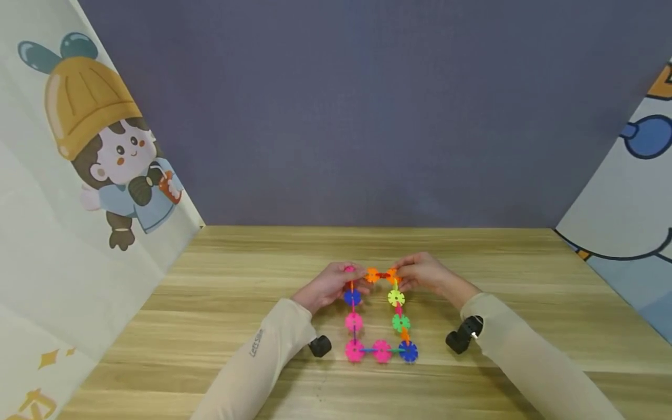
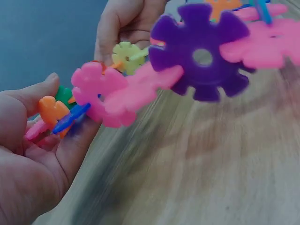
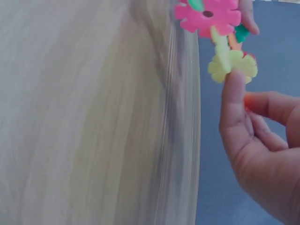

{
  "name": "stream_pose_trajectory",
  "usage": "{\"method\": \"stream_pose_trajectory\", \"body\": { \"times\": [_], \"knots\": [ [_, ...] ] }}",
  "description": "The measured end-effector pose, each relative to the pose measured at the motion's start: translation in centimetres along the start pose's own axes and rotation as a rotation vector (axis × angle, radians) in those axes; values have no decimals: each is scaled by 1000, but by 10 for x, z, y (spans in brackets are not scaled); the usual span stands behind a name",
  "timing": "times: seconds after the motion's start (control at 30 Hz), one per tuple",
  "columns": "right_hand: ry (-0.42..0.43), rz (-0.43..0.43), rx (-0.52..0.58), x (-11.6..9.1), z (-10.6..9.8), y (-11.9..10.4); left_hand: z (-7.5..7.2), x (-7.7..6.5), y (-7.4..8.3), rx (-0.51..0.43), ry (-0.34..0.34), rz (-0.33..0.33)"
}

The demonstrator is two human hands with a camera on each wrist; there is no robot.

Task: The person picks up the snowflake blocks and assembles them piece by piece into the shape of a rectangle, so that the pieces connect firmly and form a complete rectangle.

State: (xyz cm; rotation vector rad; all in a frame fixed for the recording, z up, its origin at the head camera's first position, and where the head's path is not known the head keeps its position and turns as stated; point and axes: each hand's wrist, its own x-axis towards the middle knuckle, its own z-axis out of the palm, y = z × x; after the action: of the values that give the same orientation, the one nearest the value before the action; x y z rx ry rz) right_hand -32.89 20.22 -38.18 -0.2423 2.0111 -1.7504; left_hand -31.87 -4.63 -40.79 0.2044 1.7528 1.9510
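Note:
Notched plastic snowflake discs are slotted together into a roughly rectangular frame, held up between both hands in the head view. Its lower side carries a pink disc (image 1: 382, 350) and a blue corner disc (image 1: 408, 351). My left hand (image 1: 332, 284) grips the upper left corner, with an orange disc (image 2: 52, 111) and a blue disc (image 2: 71, 118) between thumb and fingers. At the upper right corner, my right hand (image 1: 424, 272) pinches an orange disc, mostly hidden by the fingertips, beside a yellow disc (image 3: 240, 67). A purple disc (image 2: 202, 52) hangs along the left side.
Beneath the frame lies a wood-grain table (image 1: 231, 280). A dark grey-blue panel (image 1: 367, 116) rises behind its far edge. Printed cartoon panels stand at both sides, the left one showing a figure in a yellow hat (image 1: 91, 105).

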Motion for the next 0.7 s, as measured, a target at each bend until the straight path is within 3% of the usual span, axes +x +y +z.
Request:
{"method": "stream_pose_trajectory", "body": {
  "times": [0.2,0.4,0.7],
  "knots": [
    [-11,-11,-5,0,-6,-3,6,-1,4,-18,21,-2],
    [-60,-31,-18,-1,-9,-3,3,-7,9,19,-23,-29],
    [-121,-73,-48,-7,-6,-2,-10,-17,26,110,-115,-161]
  ]
}}
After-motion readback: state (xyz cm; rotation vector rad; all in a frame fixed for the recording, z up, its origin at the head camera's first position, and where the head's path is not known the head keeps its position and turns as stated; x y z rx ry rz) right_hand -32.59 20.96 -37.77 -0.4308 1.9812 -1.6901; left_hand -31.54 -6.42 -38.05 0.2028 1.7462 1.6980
